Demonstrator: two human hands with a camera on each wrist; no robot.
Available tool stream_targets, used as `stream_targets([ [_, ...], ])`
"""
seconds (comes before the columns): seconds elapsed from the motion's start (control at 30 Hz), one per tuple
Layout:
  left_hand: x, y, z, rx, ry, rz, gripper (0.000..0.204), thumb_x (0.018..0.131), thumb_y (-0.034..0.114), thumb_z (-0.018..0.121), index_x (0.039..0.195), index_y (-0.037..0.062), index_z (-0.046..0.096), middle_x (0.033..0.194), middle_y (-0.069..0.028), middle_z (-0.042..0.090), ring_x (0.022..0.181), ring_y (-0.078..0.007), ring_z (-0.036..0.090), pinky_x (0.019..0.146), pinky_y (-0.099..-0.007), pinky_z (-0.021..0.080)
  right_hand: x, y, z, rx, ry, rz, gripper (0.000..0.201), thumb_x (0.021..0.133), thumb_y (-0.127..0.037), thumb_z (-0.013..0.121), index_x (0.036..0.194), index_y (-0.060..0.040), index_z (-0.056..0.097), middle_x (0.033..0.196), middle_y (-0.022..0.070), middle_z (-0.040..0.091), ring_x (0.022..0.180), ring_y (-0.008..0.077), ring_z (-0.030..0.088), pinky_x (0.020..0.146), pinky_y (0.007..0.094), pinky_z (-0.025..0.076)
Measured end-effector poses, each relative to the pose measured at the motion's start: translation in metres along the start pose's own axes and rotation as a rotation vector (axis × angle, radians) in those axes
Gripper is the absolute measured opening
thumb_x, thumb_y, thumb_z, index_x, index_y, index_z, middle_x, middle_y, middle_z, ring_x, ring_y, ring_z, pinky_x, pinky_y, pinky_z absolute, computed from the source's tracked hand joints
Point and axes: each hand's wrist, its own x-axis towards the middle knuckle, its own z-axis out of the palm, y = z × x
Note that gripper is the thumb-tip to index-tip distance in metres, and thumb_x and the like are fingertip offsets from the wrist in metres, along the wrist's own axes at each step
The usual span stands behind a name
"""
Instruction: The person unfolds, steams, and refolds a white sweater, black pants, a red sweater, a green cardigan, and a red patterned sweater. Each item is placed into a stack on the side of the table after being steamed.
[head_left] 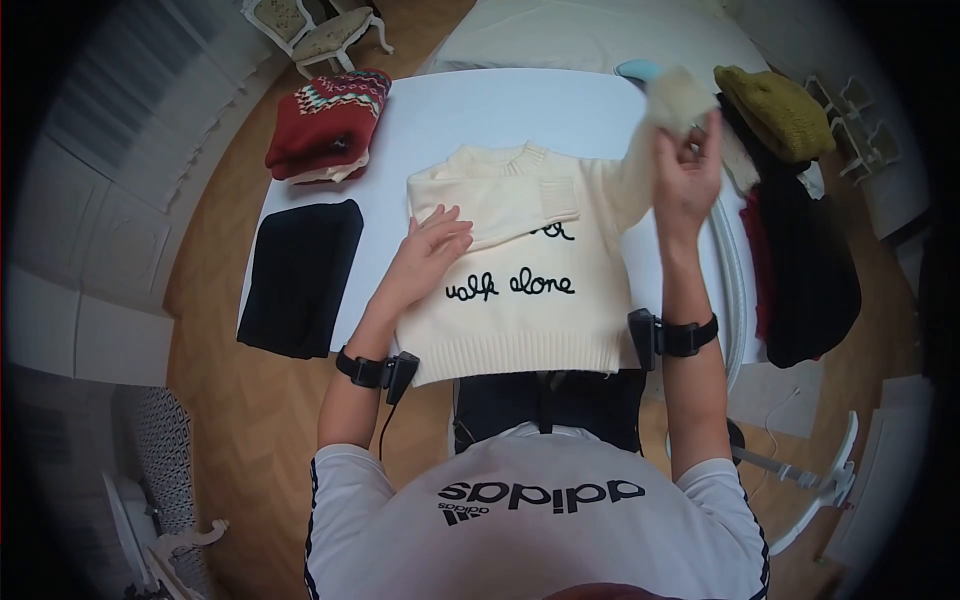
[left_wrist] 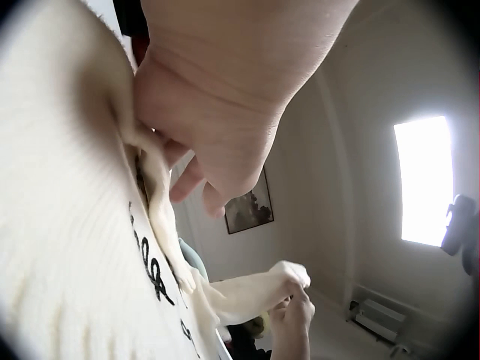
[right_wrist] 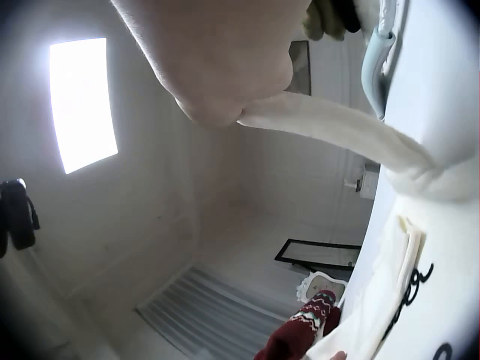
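Observation:
A cream knitted sweater with black lettering lies spread on the white board, its hem toward the person. One sleeve is folded across the chest and covers part of the lettering. My left hand rests on that folded sleeve near its outer fold, fingers loosely extended. At the far right, my right hand pinches the other sleeve near its cuff and holds it raised off the board. In the right wrist view, this lifted sleeve stretches from the hand down to the shoulder; the fingertips are hidden there.
Folded black cloth lies on the board's left side, with a red patterned sweater behind it. To the right are a mustard knit and a dark folded pile. A light blue curved piece shows at the back edge.

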Motion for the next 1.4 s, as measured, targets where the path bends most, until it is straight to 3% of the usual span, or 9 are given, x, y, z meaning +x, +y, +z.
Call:
stream_targets([
  [0.23,-0.007,-0.018,-0.003,-0.365,0.336,-0.165,0.038,0.103,0.025,0.059,0.13,-0.0002,0.066,0.126,-0.018,0.07,0.122,-0.0285,0.065,0.107,-0.0377,0.046,-0.08,-0.049,0.011,-0.216,-0.975,-0.36,0.039,0.094,-0.008,0.07,0.134,-0.007,0.066,0.122,0.0159,0.069,0.111,0.0335,0.068,0.095,0.0385,0.055],
  [0.33,-0.053,0.015,-0.016,0.01,0.581,-0.165,0.037,0.099,0.019,0.064,0.128,-0.0028,0.066,0.112,-0.0151,0.072,0.098,-0.0206,0.069,0.087,-0.0318,0.054,-0.094,-0.056,-0.042,-0.322,-0.788,0.037,0.034,0.095,-0.011,0.069,0.128,-0.0027,0.067,0.111,0.0168,0.071,0.099,0.032,0.071,0.086,0.0391,0.056],
  [0.47,-0.093,0.053,-0.012,0.394,0.24,-0.578,0.053,0.093,0.031,0.07,0.134,-0.0017,0.06,0.119,-0.0236,0.069,0.105,-0.0341,0.068,0.09,-0.0398,0.053,-0.118,-0.056,-0.085,-0.699,-0.503,0.436,0.043,0.091,-0.025,0.075,0.126,0.0,0.067,0.103,0.0182,0.071,0.094,0.0316,0.071,0.079,0.0388,0.055],
  [0.63,-0.108,0.029,0.011,0.32,0.186,-0.467,0.061,0.092,0.029,0.072,0.14,-0.0033,0.053,0.108,-0.0237,0.072,0.094,-0.0368,0.071,0.088,-0.0441,0.054,-0.142,-0.041,-0.086,-0.8,-0.639,0.436,0.058,0.087,-0.04,0.077,0.124,0.0027,0.066,0.098,0.0184,0.073,0.084,0.0315,0.072,0.076,0.0421,0.056],
  [0.83,-0.109,0.031,0.005,-0.529,0.219,-0.5,0.04,0.099,0.008,0.064,0.136,-0.0042,0.057,0.11,-0.0202,0.073,0.098,-0.0186,0.073,0.083,-0.0312,0.057,-0.126,-0.044,-0.124,-0.069,-0.5,1.035,0.037,0.091,-0.026,0.071,0.101,0.0097,0.073,0.086,0.0151,0.076,0.075,0.0186,0.072,0.069,0.0308,0.056],
  [1.03,-0.126,0.037,-0.002,-1.468,-0.061,-0.496,0.04,0.101,0.004,0.055,0.14,-0.0051,0.056,0.112,-0.0224,0.073,0.1,-0.0281,0.074,0.092,-0.0358,0.058,-0.122,-0.071,-0.184,0.441,-0.459,1.119,0.035,0.095,-0.022,0.063,0.097,0.0119,0.073,0.087,0.0164,0.076,0.072,0.0185,0.072,0.074,0.0286,0.057],
  [1.17,-0.092,0.075,0.004,-1.864,0.008,-0.23,0.054,0.106,0.009,0.046,0.157,-0.0036,0.032,0.148,-0.0316,0.05,0.138,-0.0377,0.053,0.116,-0.0482,0.044,-0.106,-0.068,-0.153,1.294,-0.233,1.082,0.053,0.107,-0.029,0.049,0.139,0.0137,0.05,0.132,0.0295,0.063,0.108,0.0346,0.071,0.089,0.0367,0.059],
  [1.3,-0.067,0.11,0.028,-1.382,0.233,-0.061,0.05,0.108,0.012,0.046,0.155,-0.0016,0.036,0.156,-0.0298,0.042,0.147,-0.0371,0.043,0.122,-0.0491,0.035,-0.092,-0.079,-0.111,0.8,-0.275,0.81,0.054,0.109,-0.023,0.047,0.152,0.0079,0.038,0.144,0.0297,0.055,0.129,0.0407,0.061,0.109,0.0425,0.05],
  [1.4,-0.069,0.107,0.048,-0.232,0.34,0.233,0.055,0.103,0.003,0.052,0.156,-0.003,0.036,0.156,-0.0291,0.044,0.144,-0.0413,0.046,0.12,-0.0466,0.034,-0.109,-0.068,-0.093,0.12,-0.324,0.503,0.042,0.098,-0.003,0.064,0.139,0.0051,0.058,0.133,0.0246,0.065,0.125,0.037,0.064,0.109,0.0412,0.048],
])
